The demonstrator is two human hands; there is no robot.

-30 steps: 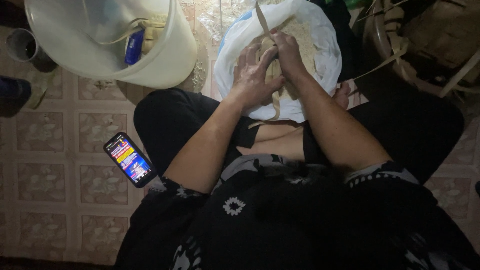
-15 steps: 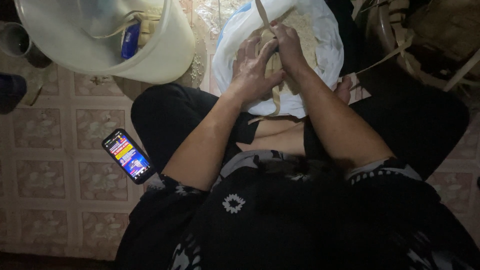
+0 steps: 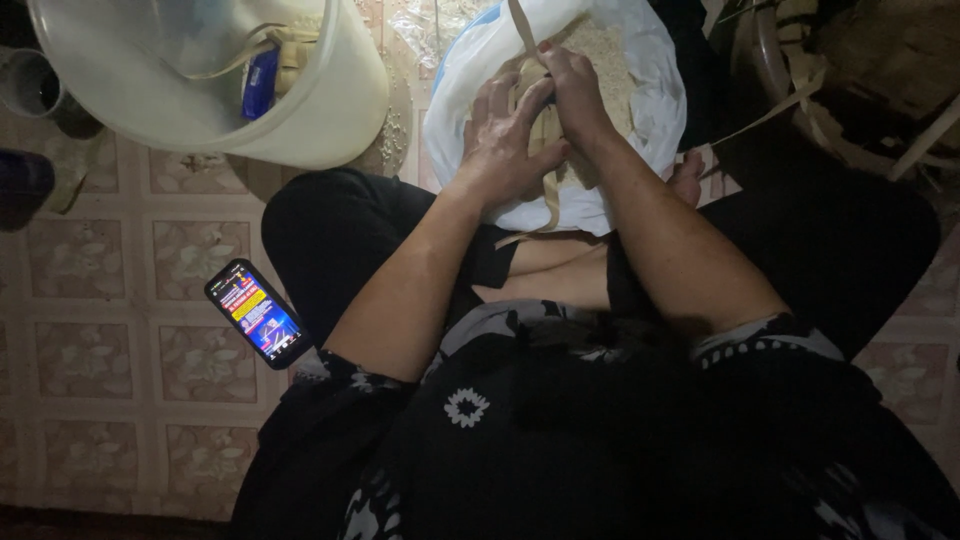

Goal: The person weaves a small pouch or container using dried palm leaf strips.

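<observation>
I sit cross-legged on a tiled floor. My left hand (image 3: 508,140) and my right hand (image 3: 572,92) meet over a white plastic bag (image 3: 660,105) of pale grain that rests against my legs. Between them they hold a small pouch woven from pale leaf strips (image 3: 545,135); one strip runs up past the top edge and another hangs down over the bag's front. My left fingers wrap the pouch from the left. My right fingers pinch it from above.
A large white plastic tub (image 3: 300,115) with leaf strips and a blue packet inside stands at the upper left. A lit phone (image 3: 258,313) lies on the floor by my left knee. Woven baskets and loose strips (image 3: 850,90) fill the upper right.
Both hands stay together on the pouch above the bag; the fingers have shifted slightly around it. The camera view has drifted a little.
</observation>
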